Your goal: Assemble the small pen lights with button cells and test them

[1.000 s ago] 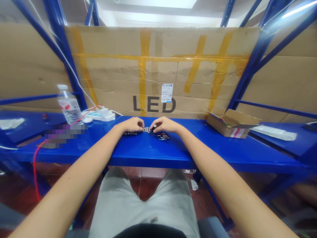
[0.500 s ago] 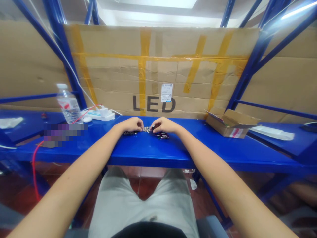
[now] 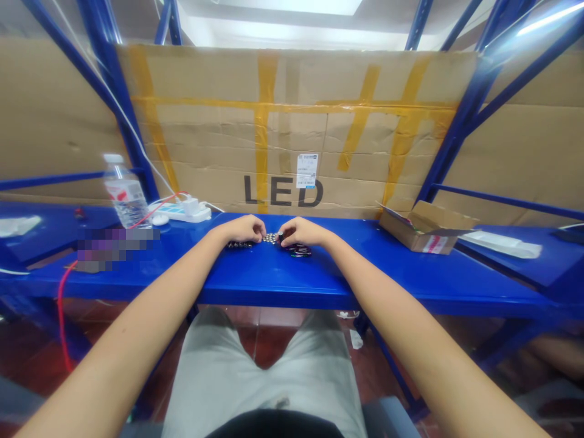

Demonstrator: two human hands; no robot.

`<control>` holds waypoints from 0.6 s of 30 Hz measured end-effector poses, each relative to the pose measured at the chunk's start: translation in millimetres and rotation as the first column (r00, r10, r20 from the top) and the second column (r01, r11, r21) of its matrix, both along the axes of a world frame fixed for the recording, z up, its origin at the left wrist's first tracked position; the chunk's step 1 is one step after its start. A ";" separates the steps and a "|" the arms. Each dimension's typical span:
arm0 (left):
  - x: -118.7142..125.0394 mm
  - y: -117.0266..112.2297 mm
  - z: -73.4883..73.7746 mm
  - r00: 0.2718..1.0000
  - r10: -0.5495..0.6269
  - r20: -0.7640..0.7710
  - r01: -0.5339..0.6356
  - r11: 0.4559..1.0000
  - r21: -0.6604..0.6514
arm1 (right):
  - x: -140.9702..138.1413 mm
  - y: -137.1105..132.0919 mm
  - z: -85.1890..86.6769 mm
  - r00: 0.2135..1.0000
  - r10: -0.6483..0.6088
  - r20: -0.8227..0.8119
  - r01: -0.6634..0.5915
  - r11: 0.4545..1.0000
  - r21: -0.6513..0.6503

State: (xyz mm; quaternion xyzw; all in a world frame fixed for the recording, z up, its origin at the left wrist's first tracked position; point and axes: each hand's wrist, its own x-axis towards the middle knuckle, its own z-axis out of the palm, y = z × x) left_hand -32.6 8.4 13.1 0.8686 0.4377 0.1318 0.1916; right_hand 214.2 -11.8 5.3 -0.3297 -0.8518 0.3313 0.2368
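the person sits at a blue counter [image 3: 278, 280], and both forearms reach forward over it. the left hand [image 3: 246, 229] is bent down at the left edge of a group of small silvery pieces [image 3: 270, 238], which lies on the counter between the two hands. its thumb and fingers are near together, but i cannot tell whether this grip is clamped on a piece. below this hand lies a dark row of shiny pieces [image 3: 240, 244]. the right hand [image 3: 302, 232] has its grip closed on a small dark piece [image 3: 280, 236], just beside the silvery group. a dark glossy pile [image 3: 300, 250] lies under this hand. well apart on the left stands a bottle [image 3: 125, 198], near a white power strip [image 3: 185, 210]; on the right there is an open cardboard box [image 3: 424, 228].
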 end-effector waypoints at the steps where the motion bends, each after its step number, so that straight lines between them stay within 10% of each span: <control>1: -0.1 -1.2 1.8 1.000 0.002 -0.014 -0.001 1.000 0.013 | 0.2 0.2 0.0 1.000 0.001 0.002 -0.001 1.000 0.000; 12: -1.4 -5.4 5.9 0.977 0.124 -0.174 -0.103 0.987 0.125 | -1.5 -3.8 2.4 0.999 -0.030 0.037 0.030 0.999 -0.021; 18: 9.3 -13.4 6.9 0.995 0.026 0.096 -0.057 0.939 0.340 | 2.6 -1.5 9.7 0.981 -0.161 -0.103 0.174 0.977 0.123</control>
